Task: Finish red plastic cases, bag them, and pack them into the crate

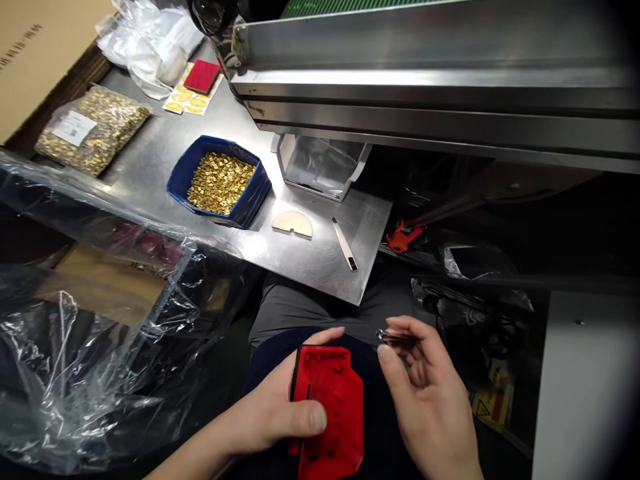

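Red plastic housing (pixel 330 407) is at bottom centre of frame, over the lap, open side up. Left hand (pixel 273 413) clamps it, thumb across the near edge. Right hand (pixel 430 400) pinches a small metal part (pixel 393 337) in its fingertips, just right of the housing's top corner, apart from it. My read: part not fitted yet, and the cavity looks bare. Blue bin (pixel 250 207) of brass pieces (pixel 220 181) sits on the steel plate (pixel 310 260), upper left, well apart from both hands.

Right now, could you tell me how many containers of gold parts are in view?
2: the blue bin mid-table and the clear bag at far left; others may be hidden.
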`<state>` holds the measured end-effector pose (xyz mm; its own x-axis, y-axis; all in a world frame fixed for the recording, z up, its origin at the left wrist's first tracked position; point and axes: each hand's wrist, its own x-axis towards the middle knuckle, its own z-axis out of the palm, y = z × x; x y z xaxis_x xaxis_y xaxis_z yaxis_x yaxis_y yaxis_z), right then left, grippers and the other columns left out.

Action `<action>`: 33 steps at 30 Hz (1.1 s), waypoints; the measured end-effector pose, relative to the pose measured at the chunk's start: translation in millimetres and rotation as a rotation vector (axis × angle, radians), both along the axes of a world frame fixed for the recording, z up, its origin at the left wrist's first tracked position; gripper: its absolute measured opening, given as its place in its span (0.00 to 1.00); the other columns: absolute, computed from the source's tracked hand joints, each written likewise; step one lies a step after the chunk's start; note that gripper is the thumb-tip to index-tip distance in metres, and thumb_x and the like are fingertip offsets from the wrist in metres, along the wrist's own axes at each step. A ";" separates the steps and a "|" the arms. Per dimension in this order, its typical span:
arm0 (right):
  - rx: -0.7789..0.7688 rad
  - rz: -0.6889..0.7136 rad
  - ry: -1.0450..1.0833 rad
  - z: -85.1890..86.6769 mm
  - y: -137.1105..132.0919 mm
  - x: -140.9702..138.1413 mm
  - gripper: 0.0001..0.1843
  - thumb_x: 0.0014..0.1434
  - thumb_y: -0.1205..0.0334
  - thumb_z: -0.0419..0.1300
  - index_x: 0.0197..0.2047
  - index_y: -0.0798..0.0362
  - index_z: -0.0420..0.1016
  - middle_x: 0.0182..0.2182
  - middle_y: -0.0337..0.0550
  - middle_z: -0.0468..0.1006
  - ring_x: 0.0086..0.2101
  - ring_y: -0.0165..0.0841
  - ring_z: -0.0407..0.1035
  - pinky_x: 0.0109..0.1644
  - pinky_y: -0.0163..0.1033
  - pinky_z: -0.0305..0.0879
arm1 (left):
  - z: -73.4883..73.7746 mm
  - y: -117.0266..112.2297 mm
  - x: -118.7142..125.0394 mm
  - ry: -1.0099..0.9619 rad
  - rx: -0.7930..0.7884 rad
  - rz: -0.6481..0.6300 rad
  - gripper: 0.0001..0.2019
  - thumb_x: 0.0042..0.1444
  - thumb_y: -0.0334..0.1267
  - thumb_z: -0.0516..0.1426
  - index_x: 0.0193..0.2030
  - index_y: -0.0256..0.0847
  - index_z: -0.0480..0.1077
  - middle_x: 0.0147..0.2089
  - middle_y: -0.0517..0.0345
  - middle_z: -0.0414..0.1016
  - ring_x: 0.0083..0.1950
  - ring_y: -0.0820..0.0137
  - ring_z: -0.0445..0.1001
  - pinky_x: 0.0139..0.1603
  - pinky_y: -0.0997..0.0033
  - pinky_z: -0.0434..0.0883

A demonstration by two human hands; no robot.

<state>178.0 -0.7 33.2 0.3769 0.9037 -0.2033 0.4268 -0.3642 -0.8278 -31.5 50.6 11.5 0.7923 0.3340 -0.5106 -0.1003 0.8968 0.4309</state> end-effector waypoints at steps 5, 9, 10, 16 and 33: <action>0.081 0.264 -0.068 9.0 4.8 1.3 0.11 0.66 0.66 0.61 0.51 0.47 0.74 0.43 0.40 0.80 0.39 0.28 0.77 0.45 0.29 0.76 | 1.2 0.5 1.2 -0.069 -0.006 0.056 0.45 0.51 0.58 0.69 0.69 0.53 0.51 0.54 0.52 0.70 0.50 0.62 0.73 0.54 0.60 0.67; 0.251 0.560 -0.210 18.3 14.4 -3.9 0.18 0.65 0.73 0.60 0.57 0.56 0.73 0.46 0.50 0.82 0.46 0.36 0.77 0.51 0.39 0.78 | 4.7 0.5 2.1 -0.088 0.039 0.035 0.37 0.54 0.61 0.66 0.65 0.51 0.59 0.61 0.51 0.67 0.61 0.54 0.70 0.62 0.54 0.64; 0.294 0.623 -0.255 19.8 16.5 -4.4 0.18 0.65 0.74 0.60 0.58 0.59 0.73 0.47 0.52 0.82 0.46 0.38 0.77 0.51 0.42 0.79 | 5.9 0.6 2.3 -0.084 0.046 0.037 0.37 0.54 0.61 0.66 0.65 0.51 0.59 0.62 0.51 0.67 0.62 0.54 0.70 0.63 0.54 0.64; 0.442 0.756 -0.426 24.6 24.2 -5.7 0.13 0.63 0.76 0.60 0.51 0.67 0.77 0.42 0.57 0.85 0.37 0.42 0.81 0.41 0.44 0.83 | 10.3 0.9 4.0 -0.060 0.067 0.056 0.39 0.52 0.61 0.67 0.65 0.50 0.60 0.64 0.49 0.66 0.62 0.52 0.69 0.64 0.51 0.63; 0.483 0.741 -0.580 17.7 19.4 -3.4 0.13 0.65 0.76 0.55 0.40 0.64 0.83 0.39 0.58 0.87 0.35 0.45 0.84 0.38 0.42 0.84 | 8.7 5.8 3.9 -0.003 0.071 -0.014 0.46 0.52 0.64 0.66 0.71 0.49 0.53 0.62 0.46 0.68 0.65 0.43 0.68 0.65 0.44 0.64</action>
<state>174.6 18.8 50.9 -0.3778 0.8844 0.2739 0.7841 0.4630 -0.4134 -27.6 56.4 20.2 0.7985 0.3583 -0.4838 -0.0893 0.8652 0.4934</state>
